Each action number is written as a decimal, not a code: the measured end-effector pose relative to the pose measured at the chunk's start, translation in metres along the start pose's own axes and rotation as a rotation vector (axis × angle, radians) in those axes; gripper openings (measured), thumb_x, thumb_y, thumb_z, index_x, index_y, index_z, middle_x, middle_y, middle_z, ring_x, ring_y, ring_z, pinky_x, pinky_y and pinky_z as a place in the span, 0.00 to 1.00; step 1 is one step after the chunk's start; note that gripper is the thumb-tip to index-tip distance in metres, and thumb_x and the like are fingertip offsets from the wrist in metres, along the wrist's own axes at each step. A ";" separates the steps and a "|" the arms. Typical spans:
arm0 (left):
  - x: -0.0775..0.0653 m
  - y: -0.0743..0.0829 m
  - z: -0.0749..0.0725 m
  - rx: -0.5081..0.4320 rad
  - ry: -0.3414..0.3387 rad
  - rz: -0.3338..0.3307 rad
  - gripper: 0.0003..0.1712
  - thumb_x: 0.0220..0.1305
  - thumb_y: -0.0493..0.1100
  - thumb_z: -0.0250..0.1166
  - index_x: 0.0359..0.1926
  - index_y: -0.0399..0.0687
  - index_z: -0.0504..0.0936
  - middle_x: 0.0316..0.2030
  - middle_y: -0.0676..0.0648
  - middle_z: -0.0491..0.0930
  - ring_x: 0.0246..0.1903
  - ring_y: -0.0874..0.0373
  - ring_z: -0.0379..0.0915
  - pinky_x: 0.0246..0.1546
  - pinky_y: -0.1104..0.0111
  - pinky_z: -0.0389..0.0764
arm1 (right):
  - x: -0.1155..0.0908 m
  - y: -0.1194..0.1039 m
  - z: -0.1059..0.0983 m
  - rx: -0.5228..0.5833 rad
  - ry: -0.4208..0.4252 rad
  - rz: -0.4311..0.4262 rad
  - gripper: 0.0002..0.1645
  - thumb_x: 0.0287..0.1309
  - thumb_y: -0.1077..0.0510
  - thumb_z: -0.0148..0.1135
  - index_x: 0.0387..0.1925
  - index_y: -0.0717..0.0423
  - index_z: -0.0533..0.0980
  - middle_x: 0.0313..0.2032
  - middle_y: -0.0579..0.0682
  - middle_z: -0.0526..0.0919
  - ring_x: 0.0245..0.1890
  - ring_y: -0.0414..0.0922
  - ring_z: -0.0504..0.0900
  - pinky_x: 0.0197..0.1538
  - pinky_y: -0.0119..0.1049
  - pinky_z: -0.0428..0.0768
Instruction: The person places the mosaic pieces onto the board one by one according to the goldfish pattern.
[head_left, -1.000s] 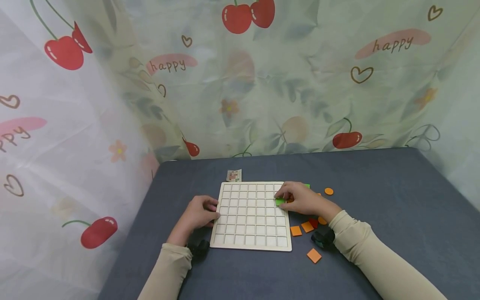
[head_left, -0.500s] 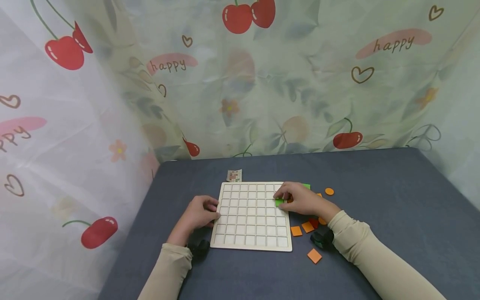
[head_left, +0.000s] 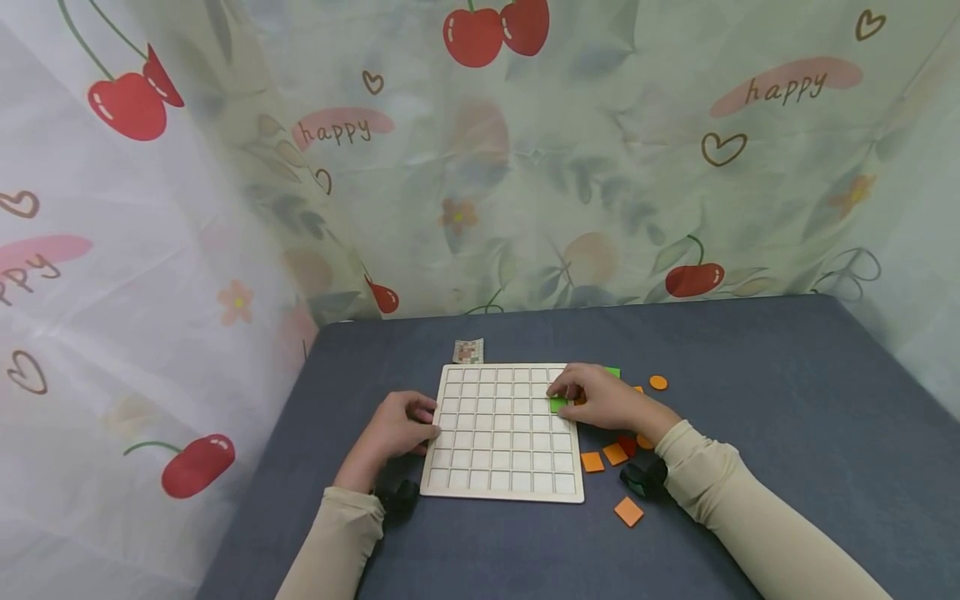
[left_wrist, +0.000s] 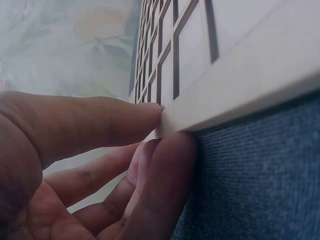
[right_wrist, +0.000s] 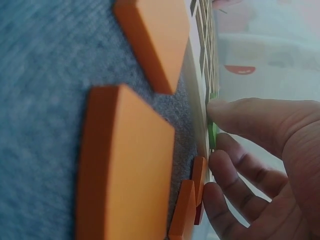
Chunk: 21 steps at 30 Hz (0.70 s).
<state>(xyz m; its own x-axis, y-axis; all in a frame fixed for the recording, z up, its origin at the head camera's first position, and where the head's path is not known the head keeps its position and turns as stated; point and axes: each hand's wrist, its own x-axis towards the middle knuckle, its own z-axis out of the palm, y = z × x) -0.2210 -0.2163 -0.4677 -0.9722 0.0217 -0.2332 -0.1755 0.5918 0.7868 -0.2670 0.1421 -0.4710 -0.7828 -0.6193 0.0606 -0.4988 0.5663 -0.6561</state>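
Note:
A pale wooden grid board [head_left: 495, 440] with rows of white square cells lies on the table in the head view. My left hand [head_left: 393, 425] holds its left edge, thumb on top of the rim and a finger against the side, as the left wrist view shows. Over the upper right part of the board, my right hand [head_left: 603, 398] pinches a green square tile [head_left: 558, 405] between thumb and fingers. The tile is at a cell near the right edge; whether it sits fully inside is hard to tell. My right fingers partly hide it.
Several orange tiles [head_left: 628, 512] and a red piece [head_left: 627, 447] lie right of the board. Beyond my right hand are another green tile [head_left: 614, 372] and an orange round piece [head_left: 658, 382]. A small patterned card [head_left: 468, 351] touches the far side. Printed curtains [head_left: 525, 183] stand behind the table.
The green tile and my right fingertips have shifted very slightly left. My left hand and the board stay where they were.

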 end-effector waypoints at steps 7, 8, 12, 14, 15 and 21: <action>0.000 0.000 -0.001 -0.009 -0.005 0.004 0.21 0.63 0.32 0.74 0.56 0.37 0.85 0.42 0.40 0.82 0.35 0.51 0.82 0.30 0.59 0.90 | -0.001 -0.002 -0.002 0.015 0.004 -0.001 0.16 0.65 0.62 0.74 0.53 0.56 0.87 0.46 0.51 0.85 0.40 0.41 0.81 0.45 0.35 0.83; 0.000 0.000 -0.002 -0.009 -0.005 0.006 0.21 0.62 0.32 0.74 0.56 0.37 0.85 0.42 0.40 0.82 0.35 0.51 0.82 0.30 0.59 0.90 | -0.001 -0.002 -0.003 0.020 0.007 -0.001 0.16 0.65 0.61 0.74 0.54 0.57 0.86 0.46 0.51 0.85 0.40 0.41 0.81 0.45 0.35 0.83; 0.000 -0.001 -0.002 -0.012 -0.004 0.009 0.21 0.62 0.32 0.74 0.56 0.37 0.85 0.41 0.40 0.82 0.35 0.51 0.82 0.30 0.59 0.90 | -0.004 0.004 -0.008 0.037 0.032 0.019 0.16 0.67 0.61 0.72 0.55 0.56 0.86 0.45 0.51 0.84 0.39 0.42 0.80 0.44 0.35 0.82; 0.000 -0.001 -0.002 -0.012 -0.003 0.010 0.21 0.62 0.32 0.75 0.56 0.37 0.85 0.41 0.40 0.82 0.35 0.51 0.82 0.30 0.59 0.90 | -0.007 0.010 -0.013 0.039 0.061 0.032 0.16 0.68 0.61 0.71 0.55 0.56 0.85 0.45 0.51 0.84 0.38 0.43 0.80 0.43 0.35 0.82; 0.000 -0.001 -0.001 -0.013 -0.003 0.011 0.21 0.62 0.32 0.75 0.56 0.37 0.85 0.41 0.40 0.82 0.35 0.51 0.82 0.30 0.59 0.90 | -0.009 0.012 -0.017 0.039 0.079 0.041 0.16 0.68 0.61 0.70 0.56 0.56 0.85 0.46 0.52 0.84 0.39 0.43 0.80 0.43 0.36 0.82; 0.000 -0.002 0.000 -0.015 -0.005 0.015 0.21 0.62 0.32 0.75 0.56 0.37 0.85 0.41 0.40 0.82 0.34 0.51 0.82 0.30 0.59 0.90 | -0.021 0.034 -0.036 0.019 0.183 0.123 0.16 0.70 0.63 0.67 0.57 0.58 0.85 0.52 0.55 0.84 0.46 0.49 0.82 0.49 0.43 0.84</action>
<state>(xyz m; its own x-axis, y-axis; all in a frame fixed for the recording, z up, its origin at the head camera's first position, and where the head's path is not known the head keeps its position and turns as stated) -0.2212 -0.2176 -0.4689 -0.9740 0.0344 -0.2241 -0.1634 0.5790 0.7988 -0.2808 0.1945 -0.4674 -0.8928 -0.4358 0.1137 -0.3895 0.6203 -0.6808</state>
